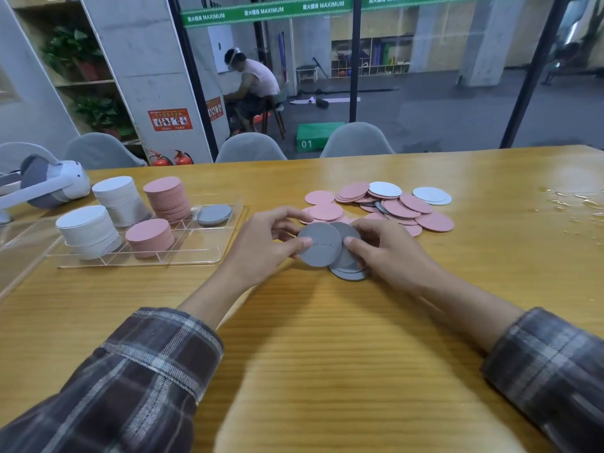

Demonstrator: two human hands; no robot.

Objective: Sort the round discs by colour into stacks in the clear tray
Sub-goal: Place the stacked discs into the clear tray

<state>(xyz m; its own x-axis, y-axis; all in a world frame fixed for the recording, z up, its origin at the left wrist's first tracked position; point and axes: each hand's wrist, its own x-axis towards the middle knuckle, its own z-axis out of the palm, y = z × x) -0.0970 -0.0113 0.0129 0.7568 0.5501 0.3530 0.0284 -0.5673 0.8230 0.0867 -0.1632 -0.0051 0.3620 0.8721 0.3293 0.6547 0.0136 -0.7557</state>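
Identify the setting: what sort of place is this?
Likely a meeting room beside a gym floor: a long wooden table with grey chairs, a glass wall carrying a green MAXIMUM banner, and beyond it a green box marked 01 and equipment shelves.

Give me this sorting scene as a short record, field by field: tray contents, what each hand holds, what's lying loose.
tray: clear tray on the table, left of both hands
white: two white stacks in it
pink: two pink stacks
grey: one short grey stack at its right end
left: left hand pinches the grey discs
right: right hand grips the same grey discs
loose: loose pile, mostly pink, some white, beyond the hands
other: headset left of tray
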